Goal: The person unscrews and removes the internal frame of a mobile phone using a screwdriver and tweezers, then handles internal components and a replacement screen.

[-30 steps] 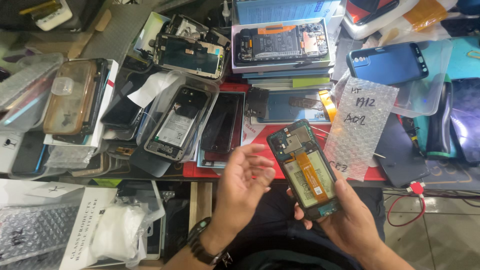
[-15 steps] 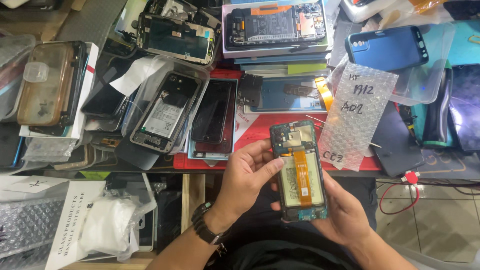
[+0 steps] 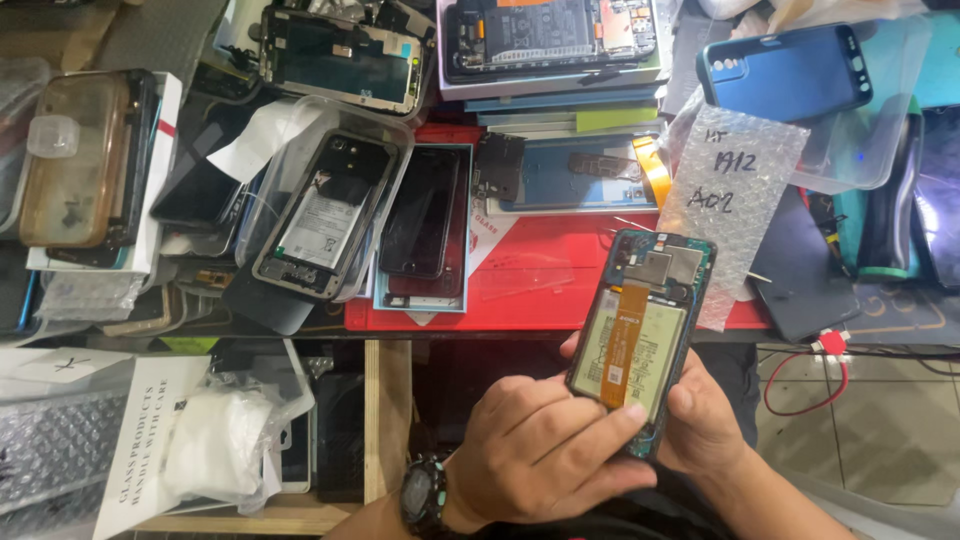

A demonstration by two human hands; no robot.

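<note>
Fingers of the left hand [image 3: 545, 450] are curling against the lower left side of an opened smartphone with its back cover off, showing a pale battery and an orange flex ribbon [image 3: 642, 335], with the fingertips pressing on the battery face. A black wristwatch [image 3: 425, 497] is sitting on that wrist. The right hand [image 3: 705, 425] is cupping the phone from beneath and from the right, its thumb lying along the lower right edge, so both hands are closing on the phone and holding it tilted, top end leaning to the right, just in front of the near edge of the worktop.

A red work mat [image 3: 560, 285] is lying on the worktop right behind the phone, and the phone's top end is overlapping its near edge. A bubble-wrap pouch with handwriting [image 3: 735, 175] is lying just beside the phone's upper right corner. Left of the mat's middle, a black phone screen in a light blue tray [image 3: 420, 225] is resting, and further left another opened phone with a white battery, in a clear plastic shell [image 3: 325, 215]. Toward the far right corner of the worktop a blue phone back cover [image 3: 785, 70] is lying on clutter. At the near left corner a white cloth in a clear bag [image 3: 215, 440] is sitting.
</note>
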